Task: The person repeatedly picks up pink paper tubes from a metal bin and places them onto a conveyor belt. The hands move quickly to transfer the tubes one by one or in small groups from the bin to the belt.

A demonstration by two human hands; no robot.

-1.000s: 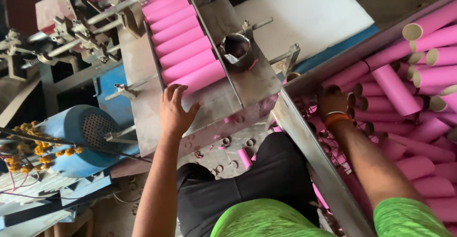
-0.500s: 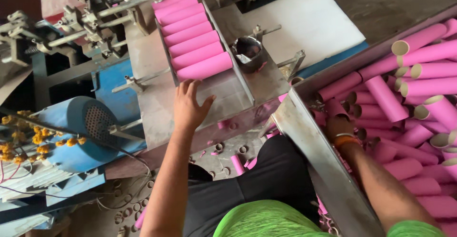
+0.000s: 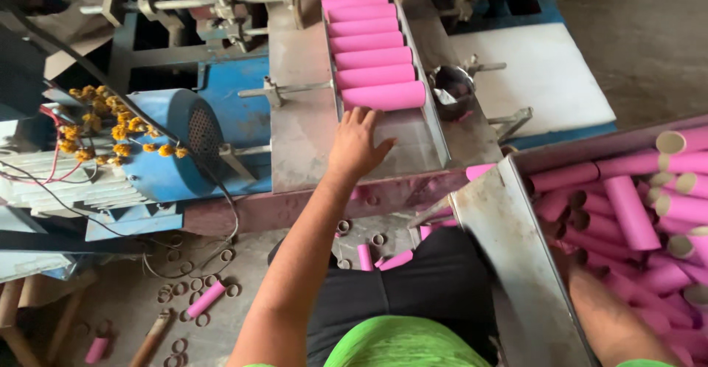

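Fingers of your left hand (image 3: 356, 144) lie spread and flat on the metal chute (image 3: 302, 127), holding nothing. At twelve o'clock from the fingertips, touching or just short of them, lies the nearest pink tube (image 3: 383, 95), last in a row running up the chute. Your right hand is hidden at four o'clock in the tube bin (image 3: 509, 227); whether its fingers grip anything cannot be told.

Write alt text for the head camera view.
A person's left hand rests on a metal chute just below a row of pink tubes. The right arm reaches into a bin of more tubes; the hand is hidden.
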